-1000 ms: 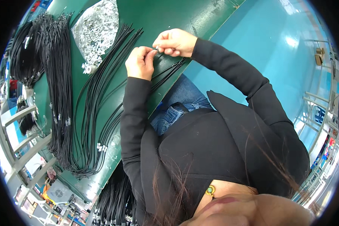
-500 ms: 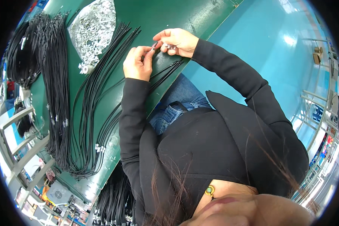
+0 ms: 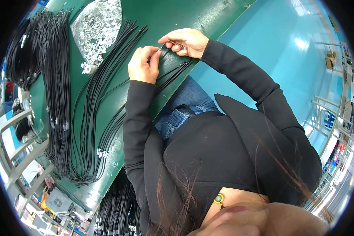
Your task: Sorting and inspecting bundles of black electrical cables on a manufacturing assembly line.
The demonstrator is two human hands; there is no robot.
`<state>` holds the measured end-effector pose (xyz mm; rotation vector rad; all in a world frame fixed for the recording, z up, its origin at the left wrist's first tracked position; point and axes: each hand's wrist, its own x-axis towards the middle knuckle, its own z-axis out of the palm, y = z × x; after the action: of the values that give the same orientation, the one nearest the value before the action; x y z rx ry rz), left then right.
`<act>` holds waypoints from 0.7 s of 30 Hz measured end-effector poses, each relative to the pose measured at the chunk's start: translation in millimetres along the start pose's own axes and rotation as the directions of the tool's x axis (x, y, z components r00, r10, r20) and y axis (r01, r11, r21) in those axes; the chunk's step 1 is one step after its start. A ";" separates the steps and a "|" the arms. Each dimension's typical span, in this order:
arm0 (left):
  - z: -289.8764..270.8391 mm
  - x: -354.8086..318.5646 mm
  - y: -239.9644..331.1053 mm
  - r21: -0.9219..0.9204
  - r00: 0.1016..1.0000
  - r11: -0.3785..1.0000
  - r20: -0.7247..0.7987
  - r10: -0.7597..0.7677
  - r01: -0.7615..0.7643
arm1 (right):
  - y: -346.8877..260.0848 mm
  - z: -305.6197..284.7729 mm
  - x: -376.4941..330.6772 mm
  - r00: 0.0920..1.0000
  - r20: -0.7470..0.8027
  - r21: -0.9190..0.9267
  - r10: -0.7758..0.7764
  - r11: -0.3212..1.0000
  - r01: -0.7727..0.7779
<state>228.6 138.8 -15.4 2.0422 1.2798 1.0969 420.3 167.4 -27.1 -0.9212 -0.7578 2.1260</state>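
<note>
My left hand [image 3: 143, 65] pinches the end of a thin black cable between thumb and forefinger, over the green table. Close by on its right, my right hand [image 3: 187, 42] is curled around several small shiny metal pieces [image 3: 181, 45]; its thumb and forefinger reach to the cable's tip. What exactly sits at that tip is too small to make out. Under my left wrist run more loose black cables [image 3: 171, 74], their ends lying near the table's edge. A larger spread of black cables [image 3: 106, 74] curves down the table to the left of my hand.
A clear plastic bag [image 3: 98, 29] of small white and silver pieces lies at the far left, a small white roll [image 3: 90, 69] by its mouth. Thick black cable bundles [image 3: 57, 78] cover the left side. The green table's edge [image 3: 224, 33] slants past my right hand; metal rails [image 3: 23, 157] stand left.
My right hand's fingers have curled further over the metal pieces, and its forefinger and thumb have shifted slightly toward the cable tip. My left hand keeps its pinch almost in place.
</note>
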 end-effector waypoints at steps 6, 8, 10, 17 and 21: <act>-0.1 -1.0 -0.7 0.007 1.000 1.000 0.002 0.000 0.000 | 4.4 0.8 2.9 0.996 -0.073 -0.057 -0.049 0.997 0.044; 0.4 -1.4 -0.7 0.009 1.000 1.000 0.003 0.003 -0.003 | 4.8 -0.4 3.0 0.995 -0.079 -0.048 -0.057 0.997 0.054; 0.3 -1.6 -1.0 0.017 1.000 1.000 0.004 0.007 -0.007 | 5.1 -0.9 3.4 0.993 -0.087 -0.028 -0.075 0.997 0.073; -1.8 -0.1 -1.3 0.025 1.000 0.999 -0.006 0.019 -0.019 | 3.0 2.1 2.1 0.994 -0.093 -0.030 -0.051 0.998 0.049; -1.1 2.0 -1.6 0.021 1.000 1.000 -0.018 0.019 -0.019 | -2.7 1.4 -1.0 0.998 -0.048 -0.081 -0.049 0.996 0.045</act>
<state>227.4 141.2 -15.2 2.0677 1.2881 1.1173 420.7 167.9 -24.0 -0.9854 -0.8364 2.0364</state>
